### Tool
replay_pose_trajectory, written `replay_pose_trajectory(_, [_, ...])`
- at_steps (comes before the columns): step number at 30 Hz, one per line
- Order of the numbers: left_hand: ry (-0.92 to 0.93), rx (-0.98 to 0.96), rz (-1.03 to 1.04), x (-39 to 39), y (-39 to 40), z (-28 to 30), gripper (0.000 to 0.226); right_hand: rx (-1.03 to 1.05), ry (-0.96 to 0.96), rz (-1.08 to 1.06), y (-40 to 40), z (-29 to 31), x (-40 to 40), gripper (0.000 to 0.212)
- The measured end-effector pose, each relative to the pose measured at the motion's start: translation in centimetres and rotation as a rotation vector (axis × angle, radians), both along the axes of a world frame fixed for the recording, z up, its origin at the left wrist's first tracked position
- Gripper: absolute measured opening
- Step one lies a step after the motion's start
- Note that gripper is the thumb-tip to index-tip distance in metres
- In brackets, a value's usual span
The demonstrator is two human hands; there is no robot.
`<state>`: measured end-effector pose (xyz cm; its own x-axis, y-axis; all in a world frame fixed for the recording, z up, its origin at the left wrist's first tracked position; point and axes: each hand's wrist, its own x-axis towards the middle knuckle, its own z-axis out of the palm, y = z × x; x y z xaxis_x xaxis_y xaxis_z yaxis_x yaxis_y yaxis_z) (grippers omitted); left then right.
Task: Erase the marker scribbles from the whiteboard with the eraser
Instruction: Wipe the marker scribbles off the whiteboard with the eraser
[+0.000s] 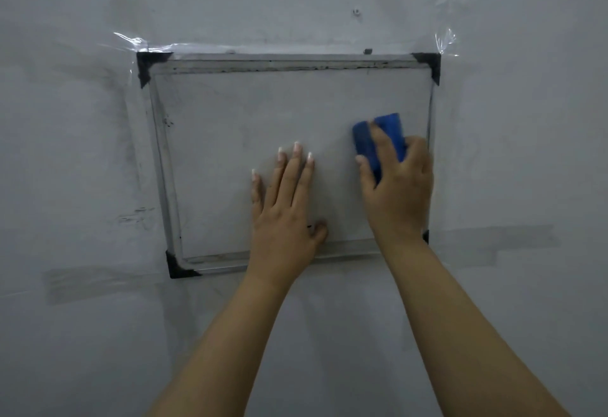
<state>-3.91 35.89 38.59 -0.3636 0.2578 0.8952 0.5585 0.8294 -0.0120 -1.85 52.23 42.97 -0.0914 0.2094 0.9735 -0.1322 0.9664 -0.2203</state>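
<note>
A small whiteboard (230,140) with a metal frame and black corner caps is fixed flat against a grey wall (65,153) by strips of clear tape (131,42). Faint dark marks (168,121) sit by the frame's left edge, at about 9 o'clock on the board, and a thin dark line of residue runs along the top edge at 12 o'clock; the rest of the surface looks pale and smudged. The left hand (283,215) lies flat on the board at about 6 o'clock, its 4 fingers straight and slightly spread, thumb out to the side, holding nothing. Just to its right, at roughly 3 o'clock on the board, the right hand (398,192) grips a blue eraser (378,140), thumb along its left side and fingers curled over the right, pressing it against the board.
</note>
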Motion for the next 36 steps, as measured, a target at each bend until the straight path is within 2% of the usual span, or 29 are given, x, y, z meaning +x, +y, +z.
replay_pose_trajectory(2, [-0.005, 0.023, -0.064, 0.2, -0.5, 0.0, 0.093, -0.172, 0.029, 0.003, 0.5, 0.1, 0.2, 0.047])
replay_pose_trajectory(3, [-0.007, 0.034, -0.094, 0.3, -0.8, 0.0, 0.090, -0.184, 0.029, -0.002, 0.1, -0.2, 0.3, 0.046])
replay_pose_trajectory(5, [-0.010, 0.079, -0.165, 0.6, -1.2, -0.1, 0.085, -0.077, -0.005, 0.012, -1.1, -1.0, 0.3, 0.047])
replay_pose_trajectory(8, [0.011, 0.275, -0.317, 1.4, -1.5, -0.7, 0.068, 0.073, -0.078, 0.148, -2.3, -3.1, 0.9, 0.047])
replay_pose_trajectory(11, [0.019, 0.433, -0.461, 2.9, -1.3, -1.8, 0.052, -0.012, -0.100, 0.332, -3.0, -5.0, 1.9, 0.046])
replay_pose_trajectory(14, [-0.053, 0.478, -0.566, 4.5, -0.5, -2.9, 0.050, -0.043, -0.112, 0.391, -4.6, -6.7, 3.0, 0.043])
replay_pose_trajectory(17, [-0.075, 0.543, -0.585, 5.3, -0.3, -4.0, 0.050, -0.075, -0.115, 0.493, -5.9, -7.7, 3.6, 0.037])
replay_pose_trajectory(20, [-0.082, 0.624, -0.534, 5.6, -0.6, -4.7, 0.048, -0.164, -0.098, 0.862, -6.9, -8.2, 4.5, 0.033])
replay_pose_trajectory(22, [-0.091, 0.655, -0.466, 5.6, -1.1, -4.7, 0.058, -0.229, -0.130, 1.071, -7.5, -8.2, 5.1, 0.035])
replay_pose_trajectory(24, [-0.064, 0.612, -0.360, 4.9, -2.1, -4.3, 0.076, -0.257, -0.188, 1.151, -7.9, -8.1, 5.5, 0.036])
replay_pose_trajectory(28, [0.042, 0.515, -0.203, 2.5, -4.2, -2.2, 0.083, -0.168, -0.305, 1.050, -7.8, -7.1, 5.4, 0.034])
replay_pose_trajectory(31, [0.193, 0.540, -0.114, 1.3, -4.7, 0.1, 0.078, -0.084, -0.235, 0.708, -6.6, -6.6, 3.8, 0.037])
replay_pose_trajectory(33, [0.264, 0.539, -0.053, 0.9, -4.4, 1.1, 0.075, -0.133, -0.220, 0.481, -5.5, -6.6, 2.6, 0.040])
replay_pose_trajectory(36, [0.268, 0.389, -0.061, 0.5, -3.4, -0.3, 0.072, -0.206, -0.279, 0.368, -4.4, -7.1, 1.8, 0.047])
